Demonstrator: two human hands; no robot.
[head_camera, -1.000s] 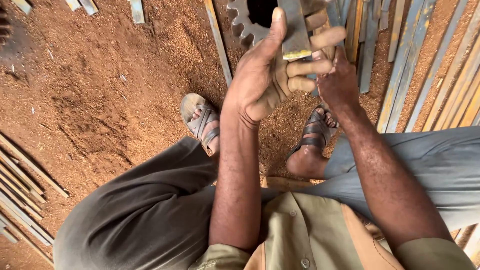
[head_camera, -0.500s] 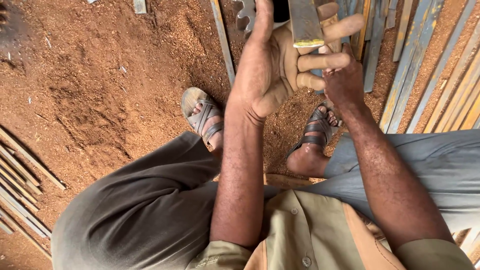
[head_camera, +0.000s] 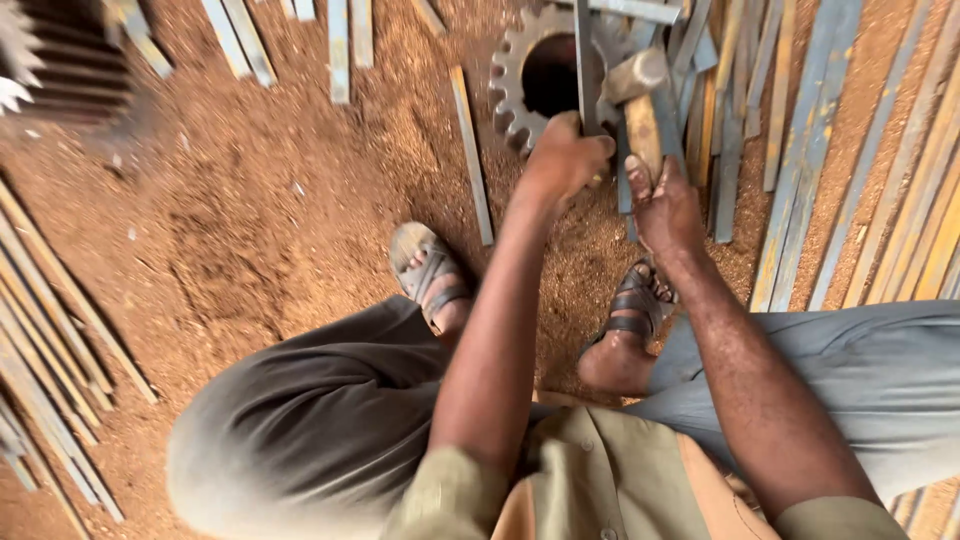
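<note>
The left hand (head_camera: 562, 158) is closed in a fist around a narrow flat metal strip (head_camera: 585, 70), which stands on edge and runs straight up from the fist across the rim of a large toothed gear wheel (head_camera: 520, 75) lying flat on the ground. The strip is thin, grey-blue and dull, with a worn, slightly rusty face; its lower end is hidden inside the fist and its upper end passes out of the top of the view. The right hand (head_camera: 665, 205) is clamped on the pale wooden handle of a hammer (head_camera: 638, 95), just beside the left hand but not touching it. The hammer's handle is short, thick and yellowish, and its blunt grey head sits at the top, tipped toward the strip and close against it; whether head and strip actually touch cannot be told. The gear wheel is grey and dusty, with chunky square teeth and a wide dark hole through its centre. All of this sits on reddish-brown sawdust (head_camera: 250, 220) covering the floor. More long metal strips (head_camera: 860, 150), blue-grey and yellowish, lie side by side to the right, and others lie to the left (head_camera: 50, 330). The person crouches in grey trousers, with sandalled feet (head_camera: 430, 275) planted in the sawdust below the hands.
</note>
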